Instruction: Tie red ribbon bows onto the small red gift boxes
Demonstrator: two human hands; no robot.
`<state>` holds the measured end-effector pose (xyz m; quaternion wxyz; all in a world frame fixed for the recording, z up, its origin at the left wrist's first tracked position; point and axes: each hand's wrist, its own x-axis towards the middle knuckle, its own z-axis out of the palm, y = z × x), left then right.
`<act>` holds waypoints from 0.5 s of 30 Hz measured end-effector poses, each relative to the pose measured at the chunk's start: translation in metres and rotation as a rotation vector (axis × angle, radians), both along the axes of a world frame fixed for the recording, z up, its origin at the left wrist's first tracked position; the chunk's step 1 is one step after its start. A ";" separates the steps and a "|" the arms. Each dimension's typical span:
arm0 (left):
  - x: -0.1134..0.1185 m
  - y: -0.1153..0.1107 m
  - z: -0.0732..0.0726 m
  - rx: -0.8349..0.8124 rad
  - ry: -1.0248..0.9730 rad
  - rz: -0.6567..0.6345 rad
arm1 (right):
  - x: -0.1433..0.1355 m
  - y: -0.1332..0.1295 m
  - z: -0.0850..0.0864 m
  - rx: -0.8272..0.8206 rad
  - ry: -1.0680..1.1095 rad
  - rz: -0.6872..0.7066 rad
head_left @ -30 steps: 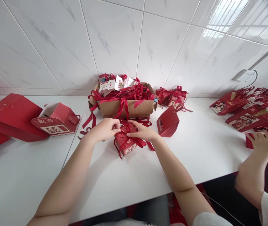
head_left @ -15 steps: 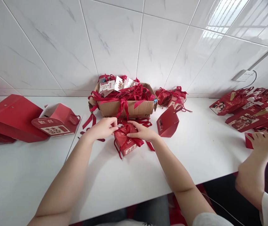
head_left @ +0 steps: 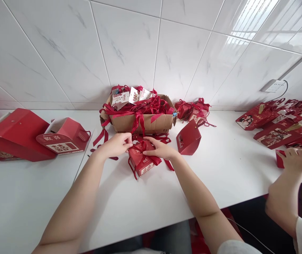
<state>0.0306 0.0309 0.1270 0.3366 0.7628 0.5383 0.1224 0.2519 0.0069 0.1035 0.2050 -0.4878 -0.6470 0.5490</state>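
A small red gift box (head_left: 142,167) with white lettering lies on the table in front of me, a dark red ribbon (head_left: 154,160) tied over its top. At the box's upper left corner, my left hand (head_left: 120,144) is closed in a pinch on the ribbon, though the fingertips partly hide the held bit. My right hand (head_left: 161,148) lies over the top from the right, its thumb and fingers closed on the ribbon near the knot. A thin red cord handle hangs down the box's left side.
Behind the box stands a cardboard carton (head_left: 151,123) full of ribbons and tags. An unribboned red box (head_left: 189,137) is to its right. Larger red boxes (head_left: 21,132) stand left; decorated gift bags (head_left: 275,132) crowd the right, near a co-worker's hand (head_left: 296,160).
My hands have hardly moved on the ribbon and box. At the far left, the large red box has shifted slightly and part of another person's hand now shows at the edge.
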 end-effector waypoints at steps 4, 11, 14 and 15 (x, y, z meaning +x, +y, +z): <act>0.000 0.000 0.000 0.010 0.015 0.002 | 0.000 0.000 -0.002 0.006 0.003 0.001; -0.012 -0.017 0.021 0.003 0.220 0.007 | 0.007 0.005 -0.010 0.037 0.002 0.025; -0.028 -0.037 0.038 0.118 0.254 0.041 | 0.018 0.007 -0.010 0.073 -0.008 0.006; -0.034 -0.045 0.042 0.140 0.256 0.034 | 0.023 0.008 -0.008 0.102 -0.013 -0.015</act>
